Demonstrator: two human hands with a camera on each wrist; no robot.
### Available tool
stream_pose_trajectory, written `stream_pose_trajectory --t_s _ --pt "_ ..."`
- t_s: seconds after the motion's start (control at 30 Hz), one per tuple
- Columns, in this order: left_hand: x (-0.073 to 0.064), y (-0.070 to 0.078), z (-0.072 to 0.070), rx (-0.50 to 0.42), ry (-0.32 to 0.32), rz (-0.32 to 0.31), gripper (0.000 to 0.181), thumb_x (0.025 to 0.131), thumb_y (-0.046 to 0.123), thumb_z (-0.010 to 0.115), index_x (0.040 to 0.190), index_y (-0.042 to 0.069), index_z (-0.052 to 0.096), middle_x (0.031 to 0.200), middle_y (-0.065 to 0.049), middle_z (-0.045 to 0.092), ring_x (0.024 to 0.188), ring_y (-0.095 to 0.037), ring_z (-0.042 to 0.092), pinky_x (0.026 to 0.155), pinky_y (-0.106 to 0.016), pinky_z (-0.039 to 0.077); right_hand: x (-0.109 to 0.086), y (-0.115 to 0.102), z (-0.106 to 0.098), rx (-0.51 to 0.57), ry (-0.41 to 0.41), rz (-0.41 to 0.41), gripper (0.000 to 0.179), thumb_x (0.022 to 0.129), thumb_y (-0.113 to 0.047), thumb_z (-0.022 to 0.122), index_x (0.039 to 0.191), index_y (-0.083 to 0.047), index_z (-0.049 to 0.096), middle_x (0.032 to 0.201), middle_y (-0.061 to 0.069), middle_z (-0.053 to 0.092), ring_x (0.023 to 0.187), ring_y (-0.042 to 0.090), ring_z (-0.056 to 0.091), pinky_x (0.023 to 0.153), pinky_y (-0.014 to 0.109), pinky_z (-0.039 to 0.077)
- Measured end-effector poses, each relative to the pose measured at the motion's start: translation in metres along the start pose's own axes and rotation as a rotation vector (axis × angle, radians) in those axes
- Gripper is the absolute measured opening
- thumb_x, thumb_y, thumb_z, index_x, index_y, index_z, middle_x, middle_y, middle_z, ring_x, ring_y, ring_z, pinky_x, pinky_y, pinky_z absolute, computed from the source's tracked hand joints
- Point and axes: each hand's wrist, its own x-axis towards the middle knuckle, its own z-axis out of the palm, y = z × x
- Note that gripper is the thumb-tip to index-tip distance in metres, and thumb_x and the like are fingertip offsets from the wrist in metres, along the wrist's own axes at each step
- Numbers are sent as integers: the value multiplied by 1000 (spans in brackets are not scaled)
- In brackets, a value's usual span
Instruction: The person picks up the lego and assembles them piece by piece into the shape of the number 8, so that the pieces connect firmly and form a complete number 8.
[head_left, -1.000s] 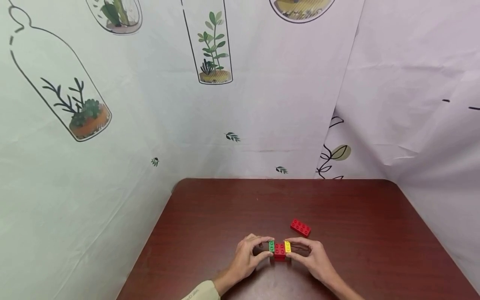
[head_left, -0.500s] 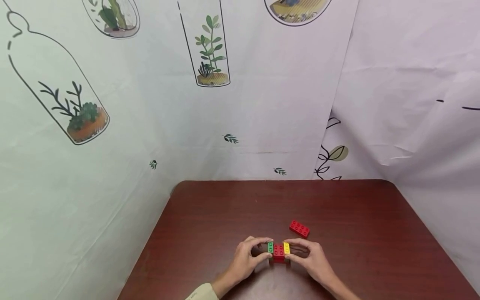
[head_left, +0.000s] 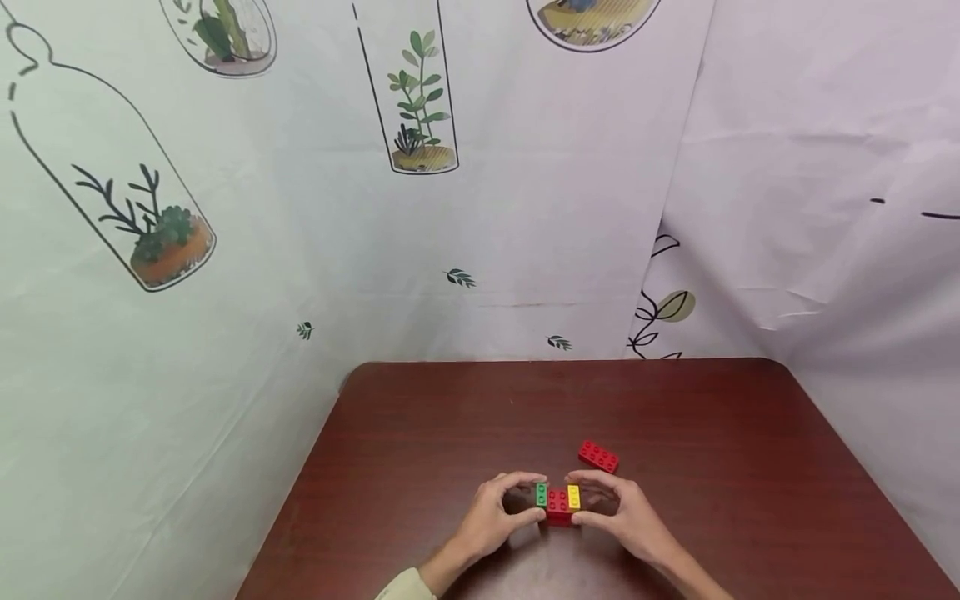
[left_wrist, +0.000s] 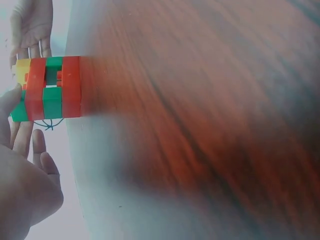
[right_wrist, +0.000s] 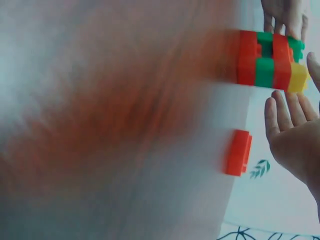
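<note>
A small stack of toy building bricks (head_left: pixel 558 518) stands on the table: red bricks at the bottom and in the middle, green bricks between them. On its top lie a green brick (head_left: pixel 542 495) at the left and a yellow brick (head_left: pixel 573 497) at the right, with red studs between. My left hand (head_left: pixel 491 517) is around the green brick, thumb on the near side and fingers behind, spread slightly wider than the brick. On the other side, my right hand (head_left: pixel 630 517) frames the yellow brick, its thumb and fingers parted from it; the right wrist view shows these fingers extended.
A loose red brick (head_left: pixel 598 456) lies behind the stack, a little to the right. The dark red-brown table (head_left: pixel 420 425) ends at a white cloth wall (head_left: pixel 495 250) printed with plants, which also rises on both sides.
Thumb and fingers of my right hand have spread away from the yellow brick. Those of my left hand have parted a little around the green brick. The stack stays in place.
</note>
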Motion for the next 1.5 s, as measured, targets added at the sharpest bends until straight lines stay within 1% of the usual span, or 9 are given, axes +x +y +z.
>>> stream_pose_trajectory --t_s 0.1,0.2,0.37,0.5,0.73,0.97,1.17,1.4,1.5 --pt "-1 1 0 7 -23 -6 46 93 27 85 136 16 72 120 11 74 110 -16 67 97 -37 51 2 -2 -7 -32 39 5 51 90 -12 86 135 1 67 127 22 72 116 15 70 89 34 59" --pt "-2 1 0 24 -29 -21 47 93 27 85 136 16 71 120 10 74 111 -14 67 98 -37 51 6 -2 -13 -58 114 17 51 89 -7 86 136 1 68 129 20 72 119 20 70 91 35 58" --pt "-4 0 1 36 -24 -71 44 93 28 85 134 19 72 118 11 74 109 -9 64 94 -34 52 10 -3 -18 -213 292 76 55 86 -9 89 137 -8 69 131 10 73 113 28 71 89 40 59" --pt "-5 1 2 30 -18 -101 41 93 29 85 132 24 73 115 12 73 104 -7 63 88 -30 53 13 0 -22 -310 378 134 57 86 -10 90 139 -9 68 133 12 72 110 36 72 89 45 59" --pt "-5 1 4 61 -14 -128 39 91 30 86 129 26 74 114 13 72 101 -9 63 86 -28 50 16 10 -27 -290 382 266 56 89 -8 87 140 2 64 134 20 70 120 39 68 96 45 56" --pt "-4 0 5 68 -13 -137 39 91 30 86 128 27 74 113 14 71 99 -8 62 84 -28 50 19 21 -28 -282 366 364 52 91 -4 84 138 6 65 133 24 69 119 40 68 93 43 57" --pt "-5 -2 5 59 -8 -119 40 91 31 87 128 27 74 113 14 71 98 -8 62 84 -27 50 20 30 -28 -316 359 379 48 89 -1 84 134 5 68 129 22 71 114 36 69 88 33 57" --pt "-4 -1 5 45 28 -34 44 90 33 86 131 25 73 111 10 72 102 -13 66 86 -29 51 20 35 -29 -371 362 362 45 86 1 86 129 3 72 116 21 75 99 31 72 80 30 57" --pt "-4 -1 5 54 45 -16 43 90 33 86 130 25 74 109 11 72 101 -14 67 85 -29 51 20 35 -29 -398 360 359 45 85 1 87 127 2 73 113 20 76 92 28 72 76 29 57"
